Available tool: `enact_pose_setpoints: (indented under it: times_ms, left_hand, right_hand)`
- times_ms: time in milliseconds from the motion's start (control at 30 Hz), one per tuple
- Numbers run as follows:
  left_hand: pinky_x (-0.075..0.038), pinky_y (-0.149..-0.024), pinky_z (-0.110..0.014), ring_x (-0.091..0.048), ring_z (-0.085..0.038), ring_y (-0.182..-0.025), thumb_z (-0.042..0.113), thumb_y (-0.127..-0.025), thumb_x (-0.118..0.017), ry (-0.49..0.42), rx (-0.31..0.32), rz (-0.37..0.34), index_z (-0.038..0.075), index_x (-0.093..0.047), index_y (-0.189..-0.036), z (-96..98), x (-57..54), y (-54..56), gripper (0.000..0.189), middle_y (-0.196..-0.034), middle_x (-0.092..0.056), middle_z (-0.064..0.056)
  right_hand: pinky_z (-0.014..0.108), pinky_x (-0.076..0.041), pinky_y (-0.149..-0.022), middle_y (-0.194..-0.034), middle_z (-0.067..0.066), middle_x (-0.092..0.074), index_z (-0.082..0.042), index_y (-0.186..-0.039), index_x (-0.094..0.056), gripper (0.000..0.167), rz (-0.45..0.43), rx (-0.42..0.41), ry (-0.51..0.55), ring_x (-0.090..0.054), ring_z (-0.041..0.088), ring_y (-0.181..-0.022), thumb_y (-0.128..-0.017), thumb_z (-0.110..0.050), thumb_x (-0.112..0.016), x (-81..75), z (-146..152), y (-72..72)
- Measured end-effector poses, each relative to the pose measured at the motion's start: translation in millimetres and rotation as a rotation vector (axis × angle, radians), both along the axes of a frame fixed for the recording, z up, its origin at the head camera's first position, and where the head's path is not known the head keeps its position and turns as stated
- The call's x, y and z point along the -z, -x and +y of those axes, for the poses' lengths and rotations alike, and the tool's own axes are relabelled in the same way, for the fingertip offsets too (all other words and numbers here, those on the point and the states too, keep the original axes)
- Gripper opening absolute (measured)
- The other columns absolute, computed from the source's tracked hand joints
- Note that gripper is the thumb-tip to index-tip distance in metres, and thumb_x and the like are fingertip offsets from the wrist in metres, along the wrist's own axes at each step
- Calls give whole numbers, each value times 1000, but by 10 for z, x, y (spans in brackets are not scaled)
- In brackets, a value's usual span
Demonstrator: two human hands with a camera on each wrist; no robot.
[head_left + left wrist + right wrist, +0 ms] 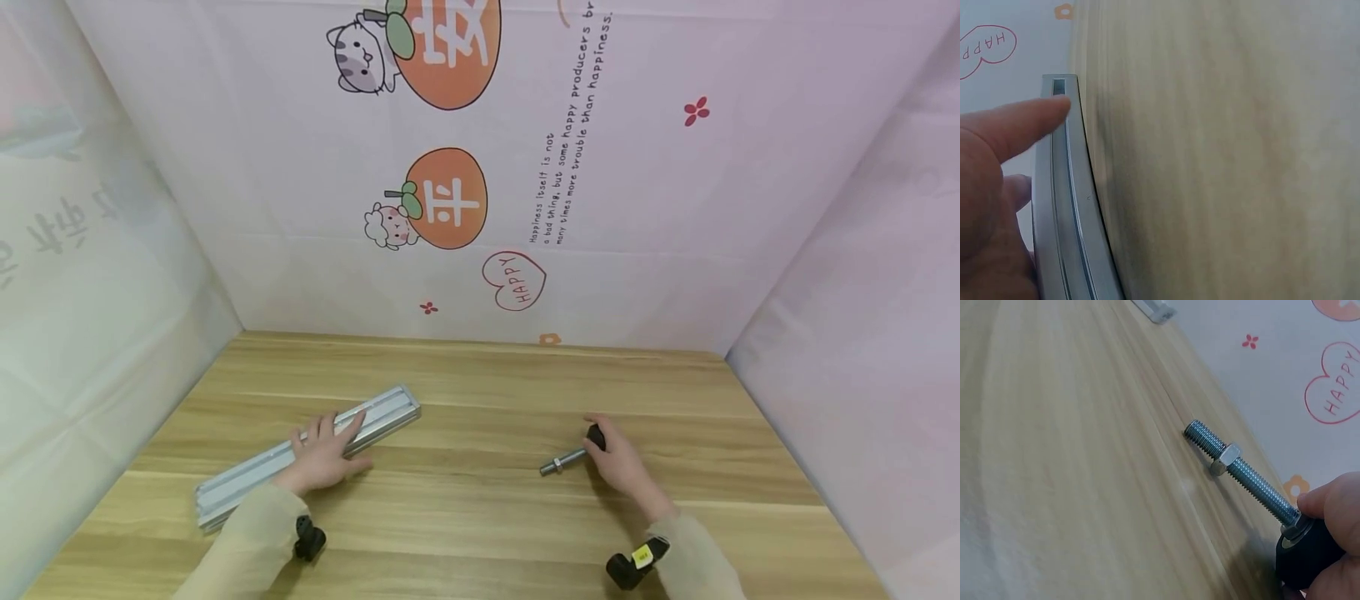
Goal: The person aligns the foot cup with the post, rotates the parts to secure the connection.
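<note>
A long silver aluminium extrusion [247,483] with grooves lies slantwise on the wooden table. My left hand [322,458] rests across it, fingers spread over its top. In the left wrist view, one straight finger [1029,125] overlaps the grooved side of the extrusion [1063,206]. On the right, my right hand [618,458] grips the black base [596,437] of a levelling foot. Its threaded steel stud [1263,490] points left, away from the fingers. A hex nut [1225,459] sits partway along the thread, and another lies against the black base.
The wood-grain tabletop [457,517] meets a white printed cloth wall [637,283] at the back. More cloth hangs along the left side [90,292] and the right side [847,375]. A black wrist camera [309,540] is strapped at the left sleeve.
</note>
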State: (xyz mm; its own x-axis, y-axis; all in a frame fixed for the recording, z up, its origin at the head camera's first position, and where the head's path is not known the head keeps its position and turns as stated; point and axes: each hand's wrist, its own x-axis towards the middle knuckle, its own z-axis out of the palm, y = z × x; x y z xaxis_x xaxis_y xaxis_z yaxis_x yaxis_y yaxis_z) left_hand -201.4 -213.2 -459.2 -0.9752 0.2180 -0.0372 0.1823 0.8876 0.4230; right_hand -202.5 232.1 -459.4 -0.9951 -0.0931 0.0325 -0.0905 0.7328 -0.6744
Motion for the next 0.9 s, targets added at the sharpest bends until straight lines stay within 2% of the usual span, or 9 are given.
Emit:
enact_pose_setpoints:
  times_ms: [300,600,767,900]
  left_hand:
    - [-6,-97,-77,-19,-60,-128,16,-89,-64,52,22,4,9,-31,-147,30,-54,-29,67,-142,-22,-39]
    - [-10,-98,-76,-22,-60,-125,7,-88,-61,99,12,-41,14,-28,-149,20,-82,8,69,-140,-23,-40]
    - [-30,-90,-75,-38,-58,-115,4,-84,-65,146,20,-16,15,-37,-146,11,-145,55,68,-131,-38,-38]
    - [-40,-80,-71,-47,-51,-105,4,-82,-67,173,57,-5,13,-41,-143,27,-191,35,67,-122,-45,-37]
  right_hand:
    - [57,-42,-97,-134,30,-47,0,-133,-45,38,92,14,100,-46,46,-122,-97,-8,-50,-111,-131,-88]
    - [55,-45,-93,-139,27,-44,-6,-136,-43,40,95,11,179,-45,44,-123,-98,-15,-50,-289,-207,-285]
    - [51,-47,-91,-138,26,-46,-8,-136,-45,40,95,12,193,-48,42,-121,-98,-17,-51,-313,-210,-374]
    - [55,-43,-96,-143,23,-42,-8,-136,-45,39,89,15,215,-43,43,-127,-98,-17,-51,-304,-195,-417]
